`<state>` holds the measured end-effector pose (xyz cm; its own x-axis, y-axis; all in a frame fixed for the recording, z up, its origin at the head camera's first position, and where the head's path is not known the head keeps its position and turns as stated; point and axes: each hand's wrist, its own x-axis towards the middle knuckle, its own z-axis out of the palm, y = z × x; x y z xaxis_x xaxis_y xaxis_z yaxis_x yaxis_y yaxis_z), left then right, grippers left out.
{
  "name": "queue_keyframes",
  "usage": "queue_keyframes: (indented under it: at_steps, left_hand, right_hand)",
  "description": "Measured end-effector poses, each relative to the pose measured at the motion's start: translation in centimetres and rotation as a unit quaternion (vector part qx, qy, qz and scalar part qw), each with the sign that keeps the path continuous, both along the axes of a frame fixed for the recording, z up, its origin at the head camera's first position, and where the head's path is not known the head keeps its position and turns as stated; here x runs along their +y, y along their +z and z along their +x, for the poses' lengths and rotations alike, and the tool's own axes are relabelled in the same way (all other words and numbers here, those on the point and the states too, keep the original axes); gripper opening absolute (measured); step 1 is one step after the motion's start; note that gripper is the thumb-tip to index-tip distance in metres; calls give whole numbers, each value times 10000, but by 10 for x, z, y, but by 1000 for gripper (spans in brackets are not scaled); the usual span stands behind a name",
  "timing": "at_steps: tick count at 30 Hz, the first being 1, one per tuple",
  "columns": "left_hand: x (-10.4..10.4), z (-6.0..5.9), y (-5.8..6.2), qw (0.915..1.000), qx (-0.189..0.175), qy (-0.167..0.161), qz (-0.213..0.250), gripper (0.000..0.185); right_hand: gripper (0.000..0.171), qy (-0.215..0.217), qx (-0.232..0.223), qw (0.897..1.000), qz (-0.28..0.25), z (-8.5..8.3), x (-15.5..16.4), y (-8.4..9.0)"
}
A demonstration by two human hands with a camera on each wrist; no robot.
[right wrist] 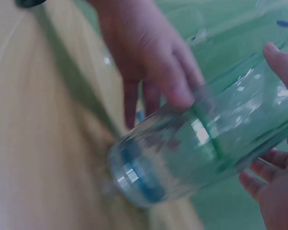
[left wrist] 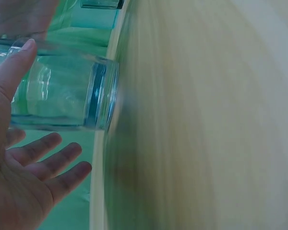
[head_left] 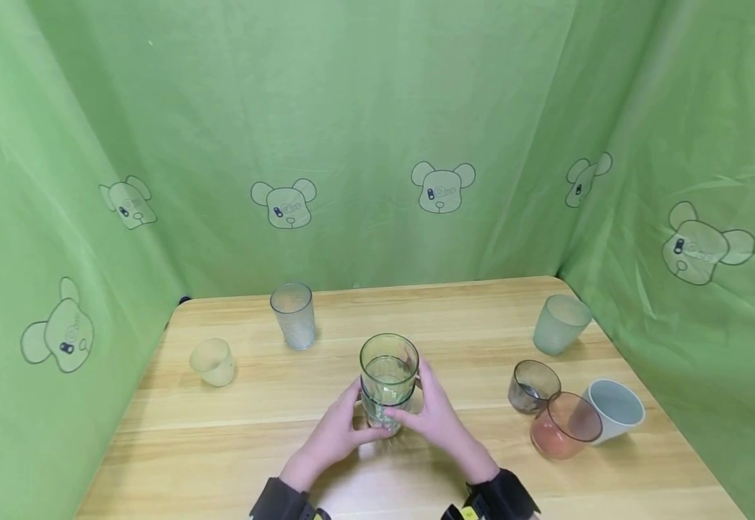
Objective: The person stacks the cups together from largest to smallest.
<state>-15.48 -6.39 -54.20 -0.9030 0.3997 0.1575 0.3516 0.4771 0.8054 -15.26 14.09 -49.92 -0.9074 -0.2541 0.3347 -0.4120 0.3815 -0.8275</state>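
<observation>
"At the near middle of the worktop (head_left: 156, 448), what's being handled?"

"Two stacked glasses: a green-tinted, smooth-walled tumbler (head_left: 387, 372) sits upright in the mouth of a clear glass (head_left: 376, 413) with a thick base. Whether that base touches the wood, I can't tell."

"And the hands?"

"Both are clasped round the stack from either side. The left hand (head_left: 335, 433) and right hand (head_left: 439, 419) each set a thumb in front and fingers behind."

"What else stands on that striped wood grain?"

"Left of the stack, a squat, pale yellow cup (head_left: 214, 363) with a cloudy wall, and farther back a tall, textured greyish glass (head_left: 295, 321). On the right, a frosted green tumbler (head_left: 561, 325) flares towards its rim. Nearer, a smoky glass (head_left: 533, 386), a rounded, rosy glass (head_left: 562, 430) and a pale blue cup (head_left: 614, 412) cluster closely."

"Behind?"

"Creased green cloth (head_left: 377, 94), printed with outlined bear heads."
</observation>
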Motion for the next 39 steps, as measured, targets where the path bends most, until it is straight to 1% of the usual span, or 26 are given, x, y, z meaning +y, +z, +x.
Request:
queue_keyframes:
  at_steps: [2, 5, 9, 13, 16, 18, 21, 24, 27, 29, 32, 36, 37, 39]
  left_hand:
    - [-5, 2, 0, 9998, -34, 62, -171, 102]
    - [-13, 5, 0, 9991, -103, 129, -386, 101]
    - [-26, 6, 2, 9982, -129, 221, -534, 95]
    - [-40, 3, 6, 9973, 107, 408, -609, 83]
    - [-50, -2, 12, 9956, 255, 673, -603, 74]
    - [-57, -6, 17, 9940, 239, 892, -581, 69]
    - [-66, -14, 27, 9917, 173, 1175, -500, 67]
    - [-75, -26, 37, 9902, 197, 1335, -362, 66]
    - [-84, -39, 45, 9886, 383, 1445, -188, 66]
    - [-90, -49, 49, 9860, 604, 1551, -73, 64]
    - [-97, -62, 58, 9798, 961, 1752, 96, 61]
    - [-104, -77, 70, 9674, 1358, 2122, 278, 54]
    - [-105, -80, 72, 9638, 1424, 2231, 317, 54]
    - [-107, -87, 76, 9578, 1432, 2463, 389, 56]
  right_hand:
    - [107, 35, -187, 9998, 6, 1, 1, -11]
    - [105, -35, -597, 9982, 1, 3, 2, -25]
    - [105, -140, -991, 9950, 29, 6, -1, -35]
    - [107, -214, -1114, 9935, 87, 6, -3, -41]
    - [106, -254, -1138, 9932, 74, 6, -4, -42]
    - [103, -267, -1144, 9931, 47, 6, -4, -43]
    - [102, -283, -1183, 9926, -10, 6, -4, -43]
    - [102, -308, -1204, 9922, -27, 6, -4, -43]
    - [101, -319, -1173, 9926, -30, 6, -3, -44]
    - [100, -304, -1148, 9929, -19, 5, -4, -45]
    - [101, -265, -1117, 9934, 6, 4, -4, -45]
    - [102, -252, -1135, 9932, 28, 4, -4, -45]
    - [103, -250, -1140, 9932, 21, 5, -4, -45]
    - [103, -258, -1160, 9929, 18, 5, -4, -44]
